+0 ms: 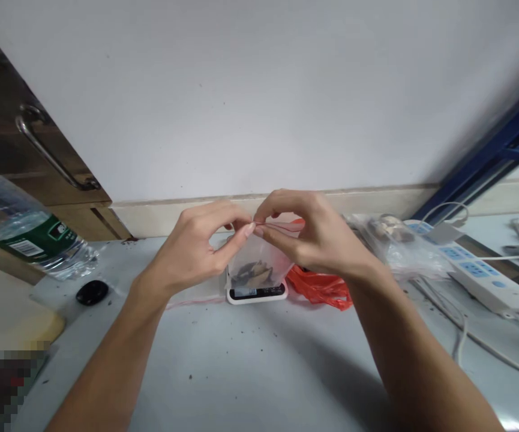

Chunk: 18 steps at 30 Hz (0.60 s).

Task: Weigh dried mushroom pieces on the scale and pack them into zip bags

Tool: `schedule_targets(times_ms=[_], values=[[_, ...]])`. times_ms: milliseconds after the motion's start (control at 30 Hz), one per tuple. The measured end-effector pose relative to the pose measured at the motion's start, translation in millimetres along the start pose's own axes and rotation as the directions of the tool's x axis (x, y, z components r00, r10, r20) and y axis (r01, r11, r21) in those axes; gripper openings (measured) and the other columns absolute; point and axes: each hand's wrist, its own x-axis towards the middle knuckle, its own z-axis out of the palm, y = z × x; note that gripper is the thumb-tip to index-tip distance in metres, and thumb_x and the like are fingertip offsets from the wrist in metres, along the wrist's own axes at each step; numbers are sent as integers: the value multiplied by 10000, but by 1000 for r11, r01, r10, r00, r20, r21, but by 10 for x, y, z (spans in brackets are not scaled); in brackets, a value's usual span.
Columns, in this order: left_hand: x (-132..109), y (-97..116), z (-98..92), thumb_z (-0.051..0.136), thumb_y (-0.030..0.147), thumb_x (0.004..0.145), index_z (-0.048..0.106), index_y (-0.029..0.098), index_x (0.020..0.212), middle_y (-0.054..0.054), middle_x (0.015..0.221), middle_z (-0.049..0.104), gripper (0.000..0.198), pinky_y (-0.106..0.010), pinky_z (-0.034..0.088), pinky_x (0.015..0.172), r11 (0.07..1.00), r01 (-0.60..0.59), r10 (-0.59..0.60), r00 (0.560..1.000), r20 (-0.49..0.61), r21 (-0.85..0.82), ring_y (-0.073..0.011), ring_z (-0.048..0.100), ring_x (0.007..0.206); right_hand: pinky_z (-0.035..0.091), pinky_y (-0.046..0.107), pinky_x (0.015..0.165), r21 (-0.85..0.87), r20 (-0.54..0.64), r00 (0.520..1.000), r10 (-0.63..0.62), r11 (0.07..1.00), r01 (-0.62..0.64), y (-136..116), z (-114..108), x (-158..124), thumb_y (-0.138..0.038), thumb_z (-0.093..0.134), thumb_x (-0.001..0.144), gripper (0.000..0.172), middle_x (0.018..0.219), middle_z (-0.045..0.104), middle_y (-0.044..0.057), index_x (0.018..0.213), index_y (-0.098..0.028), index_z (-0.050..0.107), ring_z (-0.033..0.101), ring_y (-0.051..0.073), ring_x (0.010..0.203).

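My left hand [198, 243] and my right hand [313, 234] both pinch the top edge of a small clear zip bag [259, 261], fingertips almost meeting at its red-lined seal. Dark brown pieces lie at the bottom of the bag. The bag hangs just above a small white scale [255, 293] on the grey table [241, 372]. Whether the bag rests on the scale is unclear.
An orange plastic bag [320, 287] lies right of the scale. Another clear bag with contents [392, 237] and a white power strip [475, 270] with cables sit at the right. A plastic water bottle [25, 231] and a black cap [92, 292] are at the left.
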Motion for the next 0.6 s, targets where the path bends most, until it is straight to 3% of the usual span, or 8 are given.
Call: schedule_targets(times_ms=[133,300,500,600], values=[[15,-54,-33,455,315,970,634,244,823,-8,769,686,242,-293,468,693,998,-45,44,999,28,50,-180,618,704,502,322,778,27,26,1000,16,999,-16,56,-5,4,-258,647,895,135,832,755,31,801,-203,728,660,180,803],[1,-188,-197,488,326,963,626,234,792,-13,783,677,239,-294,471,710,992,-53,59,997,-49,116,-181,610,702,509,327,753,43,8,998,66,997,-67,264,-158,-1,-352,665,871,194,829,758,52,781,-196,736,662,191,798],[15,-237,-257,497,353,947,638,244,773,-8,772,685,250,-302,477,697,987,-26,31,999,-34,160,-185,610,690,508,346,718,3,-9,988,154,988,-154,480,-313,-24,-562,725,813,391,707,709,47,673,-198,706,629,191,705],[1,-227,-330,510,335,969,631,243,793,-5,797,693,233,-293,481,709,981,-39,66,988,-142,188,-175,609,722,503,356,661,-89,-70,964,258,961,-264,576,-460,-90,-621,760,759,455,603,654,32,594,-208,666,601,193,641]])
